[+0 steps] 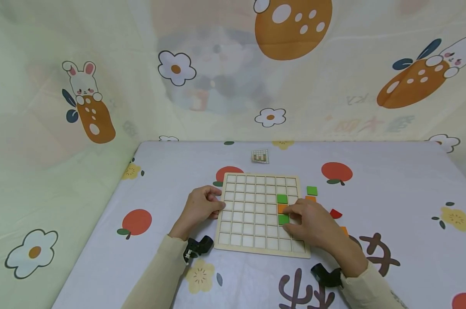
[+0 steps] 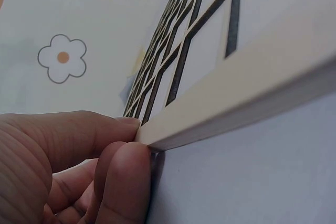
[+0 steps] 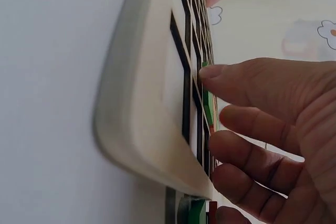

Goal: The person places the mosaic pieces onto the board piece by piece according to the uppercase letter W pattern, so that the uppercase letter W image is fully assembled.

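A square wooden grid board [image 1: 242, 247] lies on the table, its cells mostly pale. In a column at its right sit a green square tile [image 1: 282, 198], an orange square tile [image 1: 282, 208] and a second green tile [image 1: 283, 219]. My left hand [image 1: 202, 206] pinches the board's left edge between thumb and finger, seen close in the left wrist view. Over the right side, my right hand [image 1: 314, 223] has its index fingertip at the orange tile. In the right wrist view its thumb [image 3: 226, 80] touches a green tile [image 3: 206, 98], with the other fingers loosely bent.
Right of the board lie a loose green tile [image 1: 312, 190], an orange piece [image 1: 311, 198], a red piece [image 1: 335, 213] and another orange piece [image 1: 344, 231], partly behind my right hand. A small card with a grid picture [image 1: 260, 156] lies beyond the board. Patterned cloth walls [image 1: 217, 124] rise behind the table.
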